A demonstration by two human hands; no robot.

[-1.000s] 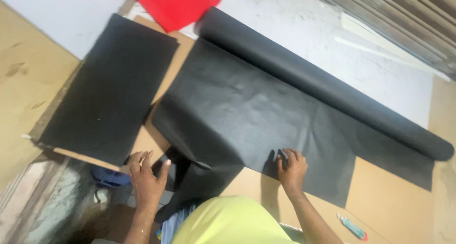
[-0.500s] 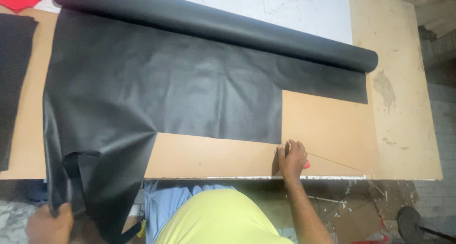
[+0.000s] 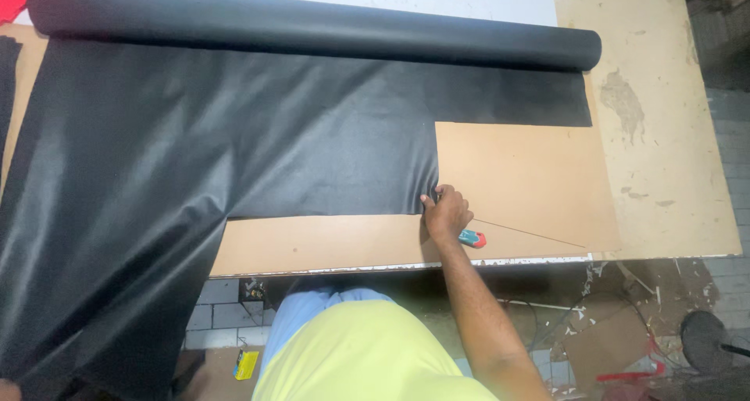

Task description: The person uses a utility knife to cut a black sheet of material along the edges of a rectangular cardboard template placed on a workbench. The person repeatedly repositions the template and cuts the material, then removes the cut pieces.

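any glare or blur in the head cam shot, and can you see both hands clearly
Head view: soft sheen on the black sheet and its roll, no harsh glare; table evenly lit, floor below darker. The yellow shirt close to the lens is blurred. Right hand at the sheet's cut corner is sharp; left hand is barely in frame at the bottom-left edge.

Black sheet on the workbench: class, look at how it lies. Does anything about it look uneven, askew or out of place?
Yes. The black sheet is not a clean rectangle: a stepped notch is missing at its right side, baring the brown board. Its left part spills over the table's front edge and hangs down. The right hand pins the notch's corner, beside a small blue and red tool.
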